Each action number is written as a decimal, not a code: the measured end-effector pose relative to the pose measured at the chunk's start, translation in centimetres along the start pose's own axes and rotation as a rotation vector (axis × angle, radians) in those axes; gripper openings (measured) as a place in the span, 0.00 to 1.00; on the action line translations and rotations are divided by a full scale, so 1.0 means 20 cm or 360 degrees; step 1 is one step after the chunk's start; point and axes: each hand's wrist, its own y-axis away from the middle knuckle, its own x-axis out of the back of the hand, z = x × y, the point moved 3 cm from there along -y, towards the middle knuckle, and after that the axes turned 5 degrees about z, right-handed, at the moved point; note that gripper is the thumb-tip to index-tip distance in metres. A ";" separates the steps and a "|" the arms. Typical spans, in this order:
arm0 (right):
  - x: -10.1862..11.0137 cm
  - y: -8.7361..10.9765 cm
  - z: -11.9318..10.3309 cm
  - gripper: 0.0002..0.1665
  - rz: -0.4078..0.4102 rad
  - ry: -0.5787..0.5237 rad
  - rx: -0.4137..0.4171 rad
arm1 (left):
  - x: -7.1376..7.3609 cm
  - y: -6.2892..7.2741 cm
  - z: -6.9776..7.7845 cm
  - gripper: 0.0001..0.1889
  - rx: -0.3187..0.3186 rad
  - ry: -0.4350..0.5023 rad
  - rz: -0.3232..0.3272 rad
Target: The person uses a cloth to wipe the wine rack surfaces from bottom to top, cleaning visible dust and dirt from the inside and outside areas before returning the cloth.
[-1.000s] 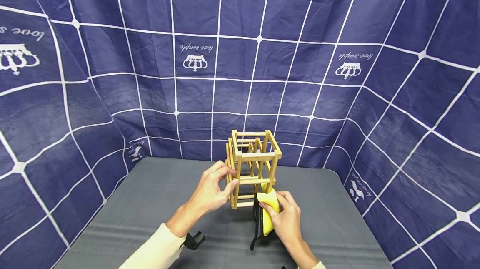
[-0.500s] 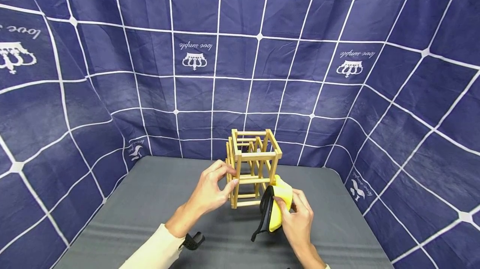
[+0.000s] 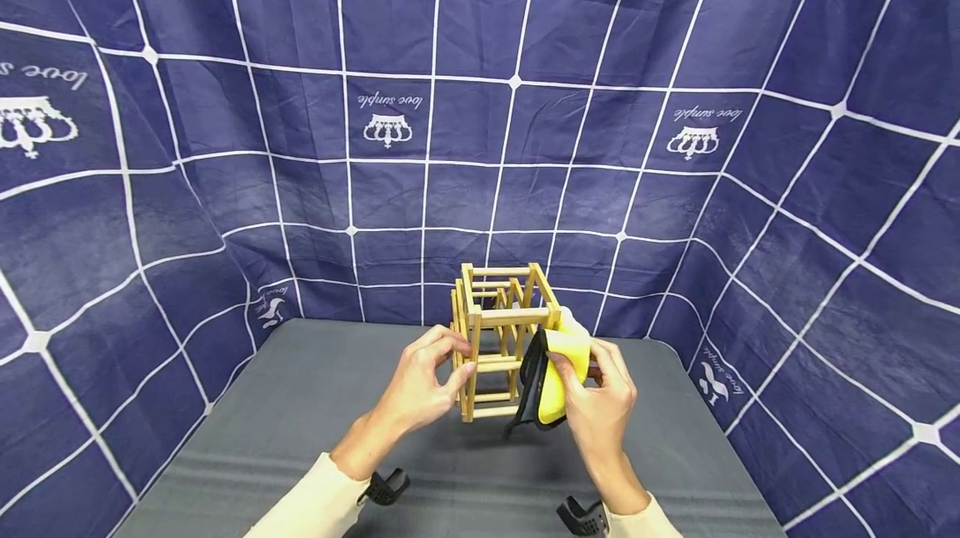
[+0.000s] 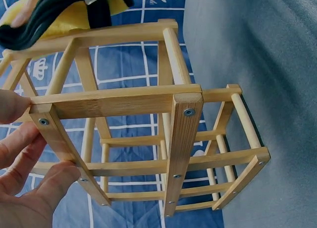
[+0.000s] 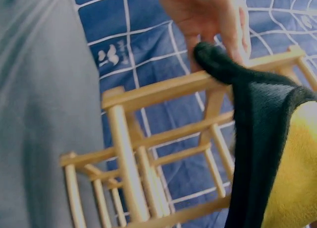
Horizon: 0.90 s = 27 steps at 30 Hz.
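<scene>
A stepped wooden rack (image 3: pixel 517 315) of light slats and dowels stands upright on the grey surface. My left hand (image 3: pixel 422 375) holds its left front post between thumb and fingers; the left wrist view shows the fingertips against the screwed slats (image 4: pixel 116 103). In my right hand (image 3: pixel 603 392) I pinch a folded cloth, yellow on one side and dark grey with a black edge (image 3: pixel 564 392). It lies against the rack's right side, near the top rail. The right wrist view shows the cloth (image 5: pixel 292 173) in front, hiding my right fingers.
The grey surface (image 3: pixel 300 413) spreads around the rack. Behind and on both sides hangs a blue curtain (image 3: pixel 480 121) with white grid lines and printed crowns. Dark wrist mounts (image 3: pixel 387 486) hang under both forearms.
My right hand has moved up and slightly right with the cloth, from the rack's lower right front to near its top rail. The left hand and the rack have stayed put.
</scene>
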 end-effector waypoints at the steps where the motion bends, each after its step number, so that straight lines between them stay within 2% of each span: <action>1: -0.02 -0.01 -0.01 0.27 -0.0010 0.0016 -0.0001 | 0.00 0.00 0.00 0.08 0.0000 0.0001 0.0001; 9: -0.12 -0.03 -0.03 0.24 -0.0057 0.0201 -0.0014 | 0.00 0.00 0.00 0.08 -0.0023 -0.0008 -0.0005; 18: -0.09 0.05 0.03 0.28 -0.0256 0.0353 -0.0022 | 0.01 0.00 0.00 0.09 -0.0038 -0.0003 0.0008; 27: -0.11 0.02 0.01 0.24 -0.0155 0.0301 0.0032 | 0.01 -0.01 -0.01 0.08 -0.0058 0.0030 -0.0006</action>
